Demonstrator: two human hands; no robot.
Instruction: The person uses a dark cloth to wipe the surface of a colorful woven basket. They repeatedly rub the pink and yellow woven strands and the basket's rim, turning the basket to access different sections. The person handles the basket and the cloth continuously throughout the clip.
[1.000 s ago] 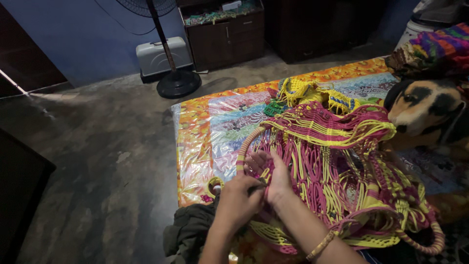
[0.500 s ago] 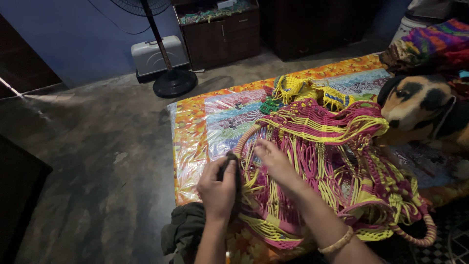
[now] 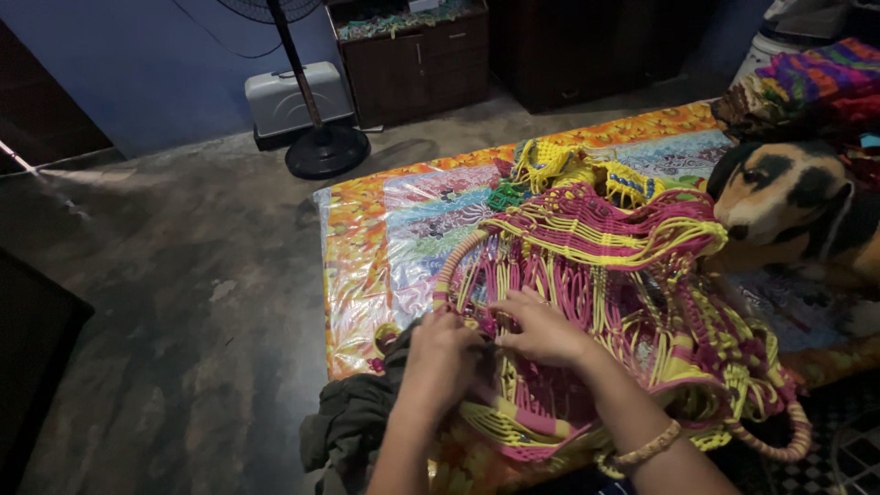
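Two hands: left hand (image 3: 440, 353), right hand (image 3: 543, 328), grip closed on one woven bag (image 3: 605, 275).

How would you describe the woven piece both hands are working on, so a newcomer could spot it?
On the colourful patterned mat lies a knotted cord piece, with the left hand and right hand on it. Unlike the small yellow bundle behind, it mixes pink and yellow cords.

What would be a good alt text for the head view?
Two hands, left hand and right hand, work on a pink and yellow woven cord piece over a colourful patterned sheet. A dog lies at right; a fan base stands on the floor behind.
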